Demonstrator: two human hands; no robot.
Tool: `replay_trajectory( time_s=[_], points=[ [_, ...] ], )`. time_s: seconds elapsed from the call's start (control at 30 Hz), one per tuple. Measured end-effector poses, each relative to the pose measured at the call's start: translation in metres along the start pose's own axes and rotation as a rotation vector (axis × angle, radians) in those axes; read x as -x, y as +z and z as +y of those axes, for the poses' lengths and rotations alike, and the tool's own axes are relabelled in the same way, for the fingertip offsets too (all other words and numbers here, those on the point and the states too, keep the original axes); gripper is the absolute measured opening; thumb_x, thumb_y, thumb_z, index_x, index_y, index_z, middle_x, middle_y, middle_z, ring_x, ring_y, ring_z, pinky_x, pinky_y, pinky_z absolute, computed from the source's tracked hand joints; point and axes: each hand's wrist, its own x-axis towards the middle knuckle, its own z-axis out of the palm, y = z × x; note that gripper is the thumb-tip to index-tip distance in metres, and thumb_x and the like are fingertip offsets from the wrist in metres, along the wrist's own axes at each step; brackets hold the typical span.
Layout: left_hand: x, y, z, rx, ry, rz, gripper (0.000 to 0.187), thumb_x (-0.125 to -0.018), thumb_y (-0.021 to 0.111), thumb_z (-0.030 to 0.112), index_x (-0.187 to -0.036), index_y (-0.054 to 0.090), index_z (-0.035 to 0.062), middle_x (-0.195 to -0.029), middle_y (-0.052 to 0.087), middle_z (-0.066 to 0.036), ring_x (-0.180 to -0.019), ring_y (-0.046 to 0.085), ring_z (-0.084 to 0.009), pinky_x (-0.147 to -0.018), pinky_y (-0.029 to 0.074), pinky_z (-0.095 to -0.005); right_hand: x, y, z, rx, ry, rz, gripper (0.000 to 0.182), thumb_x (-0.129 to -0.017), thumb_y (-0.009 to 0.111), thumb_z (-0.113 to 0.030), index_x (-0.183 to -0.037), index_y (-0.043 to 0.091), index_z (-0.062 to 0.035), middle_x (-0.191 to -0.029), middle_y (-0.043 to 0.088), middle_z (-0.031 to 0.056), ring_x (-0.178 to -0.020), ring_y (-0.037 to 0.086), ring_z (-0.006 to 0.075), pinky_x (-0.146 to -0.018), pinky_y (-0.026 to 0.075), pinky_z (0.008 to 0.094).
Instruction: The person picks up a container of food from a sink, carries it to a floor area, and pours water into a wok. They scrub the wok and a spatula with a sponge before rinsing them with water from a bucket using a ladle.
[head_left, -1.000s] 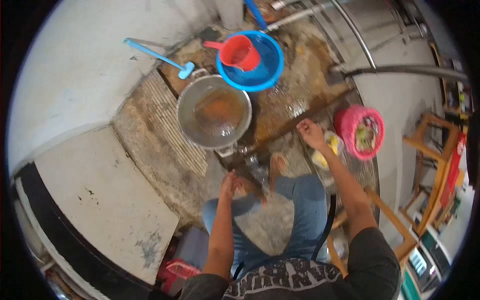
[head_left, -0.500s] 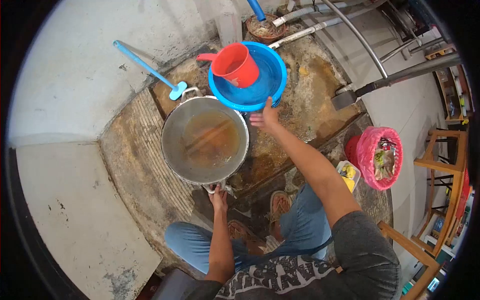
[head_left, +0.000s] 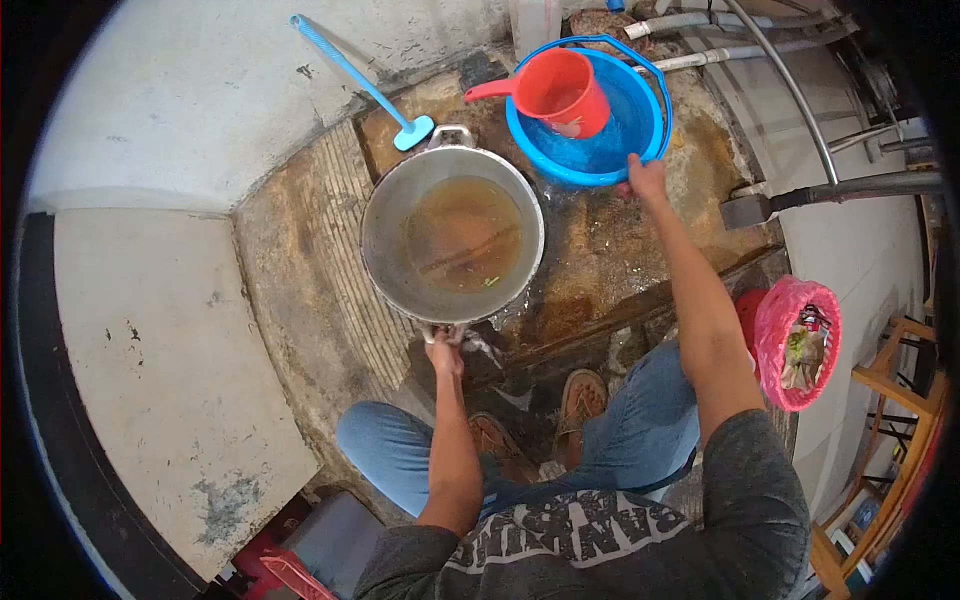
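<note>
A large metal pot (head_left: pixel 375 240) stands on the wet floor, holding cloudy brown water with a few bits in it. My left hand (head_left: pixel 444 355) is closed around its near handle, the fingertips partly hidden under the rim. My right hand (head_left: pixel 646 180) grips the near rim of a blue bucket (head_left: pixel 590 160) to the right of the pot. Water shows in the bucket, and a red dipper (head_left: pixel 562 92) rests in it, its handle pointing left over the rim. The bucket's blue carrying handle (head_left: pixel 664 95) loops around the far side.
Against the wall leans a light-blue long-handled brush (head_left: pixel 365 82). Pipes (head_left: pixel 735 20) run along the back right, near a metal leg (head_left: pixel 750 210). A pink-lined waste basket (head_left: pixel 768 345) stands at the right, by wooden furniture (head_left: pixel 885 390). A raised step edge (head_left: pixel 560 335) crosses before my feet.
My right hand went from fingers stretched beside the bucket to holding its rim. The bucket with the dipper has shifted right, away from the pot. The camera view has shifted too.
</note>
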Motion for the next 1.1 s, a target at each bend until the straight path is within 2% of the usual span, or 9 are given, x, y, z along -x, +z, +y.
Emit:
replay_trajectory(
  time_s=[0.07, 0.33, 0.43, 0.7, 0.83, 0.87, 0.97, 1.03, 1.1],
  points=[
    [-0.01, -0.002, 0.013, -0.044, 0.051, -0.035, 0.038, -0.086, 0.041, -0.003, -0.123, 0.039, 0.001, -0.107, 0.054, -0.012, -0.093, 0.06, -0.0253, -0.08, 0.054, -0.0417, -0.012, -0.005, 0.005, 0.043, 0.019, -0.061, 0.036, -0.093, 0.048, -0.028, -0.08, 0.054, 0.0054, -0.055, 0.056, 0.0104, -0.041, 0.055, 0.0172, -0.038, 0.05, 0.0314],
    [-0.042, -0.002, 0.065, -0.482, 0.183, -0.088, 0.035, -0.088, 0.043, 0.004, -0.122, 0.042, -0.0027, -0.111, 0.053, -0.014, -0.09, 0.06, -0.0276, -0.075, 0.054, -0.0392, -0.012, -0.009, -0.004, 0.114, 0.051, -0.071, 0.04, -0.093, 0.047, -0.033, -0.081, 0.054, 0.0046, -0.057, 0.056, 0.0088, -0.044, 0.056, 0.0156, -0.04, 0.051, 0.0318],
    [-0.048, 0.004, 0.076, -0.543, 0.285, -0.145, 0.037, -0.09, 0.042, 0.009, -0.124, 0.041, -0.0037, -0.112, 0.052, -0.016, -0.094, 0.059, -0.0294, -0.075, 0.054, -0.0403, -0.014, -0.009, -0.003, 0.127, 0.001, -0.076, 0.045, -0.092, 0.048, -0.03, -0.082, 0.053, 0.0136, -0.061, 0.059, 0.0182, -0.047, 0.06, 0.0237, -0.038, 0.051, 0.0367],
    [-0.032, 0.02, 0.114, -0.776, 0.338, -0.085, 0.039, -0.089, 0.043, 0.01, -0.125, 0.043, -0.0038, -0.116, 0.052, -0.018, -0.096, 0.058, -0.0276, -0.077, 0.053, -0.0412, -0.018, -0.007, 0.002, 0.143, 0.084, -0.022, 0.04, -0.093, 0.049, -0.032, -0.083, 0.053, 0.006, -0.063, 0.058, 0.0116, -0.049, 0.059, 0.0182, -0.041, 0.052, 0.0344],
    [-0.001, 0.028, 0.133, -0.548, 0.44, -0.202, 0.043, -0.09, 0.043, 0.013, -0.131, 0.042, 0.0, -0.112, 0.056, -0.018, -0.093, 0.059, -0.0267, -0.075, 0.048, -0.0393, -0.01, -0.007, -0.006, 0.086, 0.086, -0.015, 0.042, -0.093, 0.048, -0.034, -0.083, 0.053, 0.0064, -0.063, 0.058, 0.012, -0.048, 0.058, 0.0187, -0.041, 0.051, 0.0348],
    [0.009, 0.035, 0.137, -0.683, 0.596, -0.143, 0.044, -0.087, 0.042, 0.01, -0.13, 0.045, 0.0009, -0.096, 0.059, -0.015, -0.079, 0.058, -0.0212, -0.067, 0.048, -0.0355, -0.01, -0.007, -0.007, 0.101, 0.088, -0.044, 0.042, -0.093, 0.048, -0.034, -0.083, 0.053, 0.0063, -0.062, 0.058, 0.0119, -0.047, 0.057, 0.0187, -0.041, 0.051, 0.0348],
    [0.022, 0.04, 0.154, -1.071, 0.481, -0.076, 0.052, -0.083, 0.034, -0.006, -0.134, 0.04, -0.0007, -0.107, 0.06, -0.013, -0.087, 0.059, -0.0137, -0.068, 0.047, -0.0225, -0.016, -0.011, -0.003, 0.13, 0.084, -0.102, 0.042, -0.093, 0.047, -0.035, -0.084, 0.053, 0.0057, -0.061, 0.057, 0.0114, -0.046, 0.057, 0.0186, -0.041, 0.051, 0.0346],
    [0.003, 0.021, 0.14, -1.027, 0.696, -0.112, 0.056, -0.079, 0.035, -0.011, -0.134, 0.041, -0.0012, -0.108, 0.061, -0.014, -0.072, 0.055, -0.0094, -0.061, 0.044, -0.0203, -0.022, -0.01, 0.004, 0.132, 0.076, -0.099, 0.042, -0.093, 0.047, -0.036, -0.085, 0.053, 0.005, -0.061, 0.057, 0.0107, -0.047, 0.056, 0.0185, -0.042, 0.051, 0.0345],
    [0.04, 0.044, 0.148, -0.967, 0.629, -0.065, 0.057, -0.077, 0.036, -0.012, -0.133, 0.042, -0.0017, -0.107, 0.062, -0.014, -0.067, 0.053, -0.0091, -0.058, 0.043, -0.0205, -0.026, -0.01, 0.004, 0.134, 0.108, -0.111, 0.043, -0.093, 0.046, -0.036, -0.085, 0.053, 0.0052, -0.06, 0.056, 0.0103, -0.046, 0.056, 0.0189, -0.042, 0.052, 0.0348]
  ],
)
